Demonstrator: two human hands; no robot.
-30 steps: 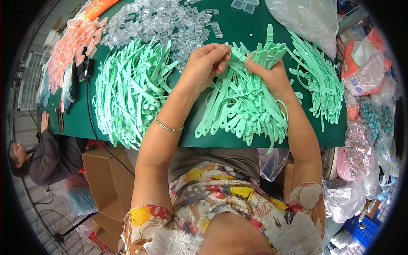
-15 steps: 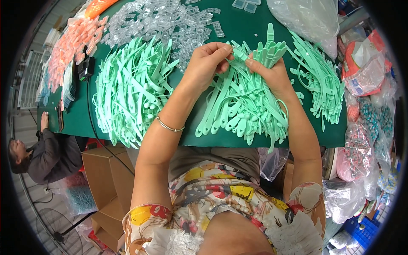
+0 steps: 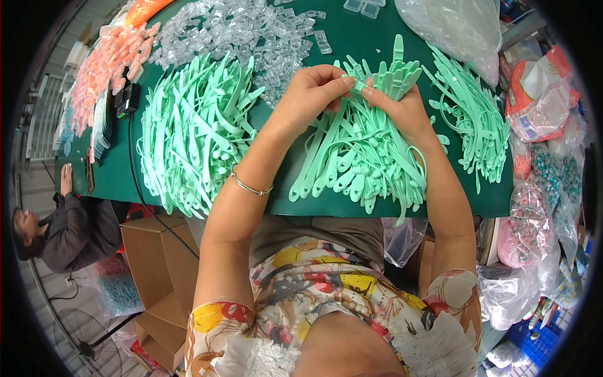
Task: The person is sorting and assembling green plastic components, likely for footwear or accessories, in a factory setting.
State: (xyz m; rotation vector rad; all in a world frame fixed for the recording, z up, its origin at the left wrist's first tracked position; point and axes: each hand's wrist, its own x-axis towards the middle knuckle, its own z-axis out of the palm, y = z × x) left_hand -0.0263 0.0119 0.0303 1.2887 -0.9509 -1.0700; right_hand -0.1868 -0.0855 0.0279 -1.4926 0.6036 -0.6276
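2 hands, 1 bunch of mint-green straps (image 3: pixel 394 83)

my left hand (image 3: pixel 308 97) is over the middle of the dark green tabletop (image 3: pixel 281 201), thumb and forefinger pressed together, pinching the end of 1 ribbed strap (image 3: pixel 358 88). that strap runs across from my left fingertips to my right thumb. my right hand (image 3: pixel 407 114) is closed around the bunch, thumb laid over it, and the ribbed tips fan out beyond my grip, 1 of them standing well past the rest. a thin metal bracelet (image 3: pixel 264 191) circles my left forearm.

below my hands a middle heap (image 3: pixel 361 160) of the same straps spreads toward me, rounded ends near the table edge. a bigger heap (image 3: pixel 195 138) lies left of my left forearm, and a 3rd heap (image 3: pixel 474 119) lies to the right of my right hand. beyond the bigger heap are clear plastic pieces (image 3: pixel 232 34), with peach pieces (image 3: pixel 113 63) farther left and a black device (image 3: pixel 127 100) on a cable beside the straps. a clear plastic bag (image 3: pixel 452 28) lies beyond the 3rd heap. at far left, a co-worker's hand (image 3: pixel 66 179) rests at the table edge
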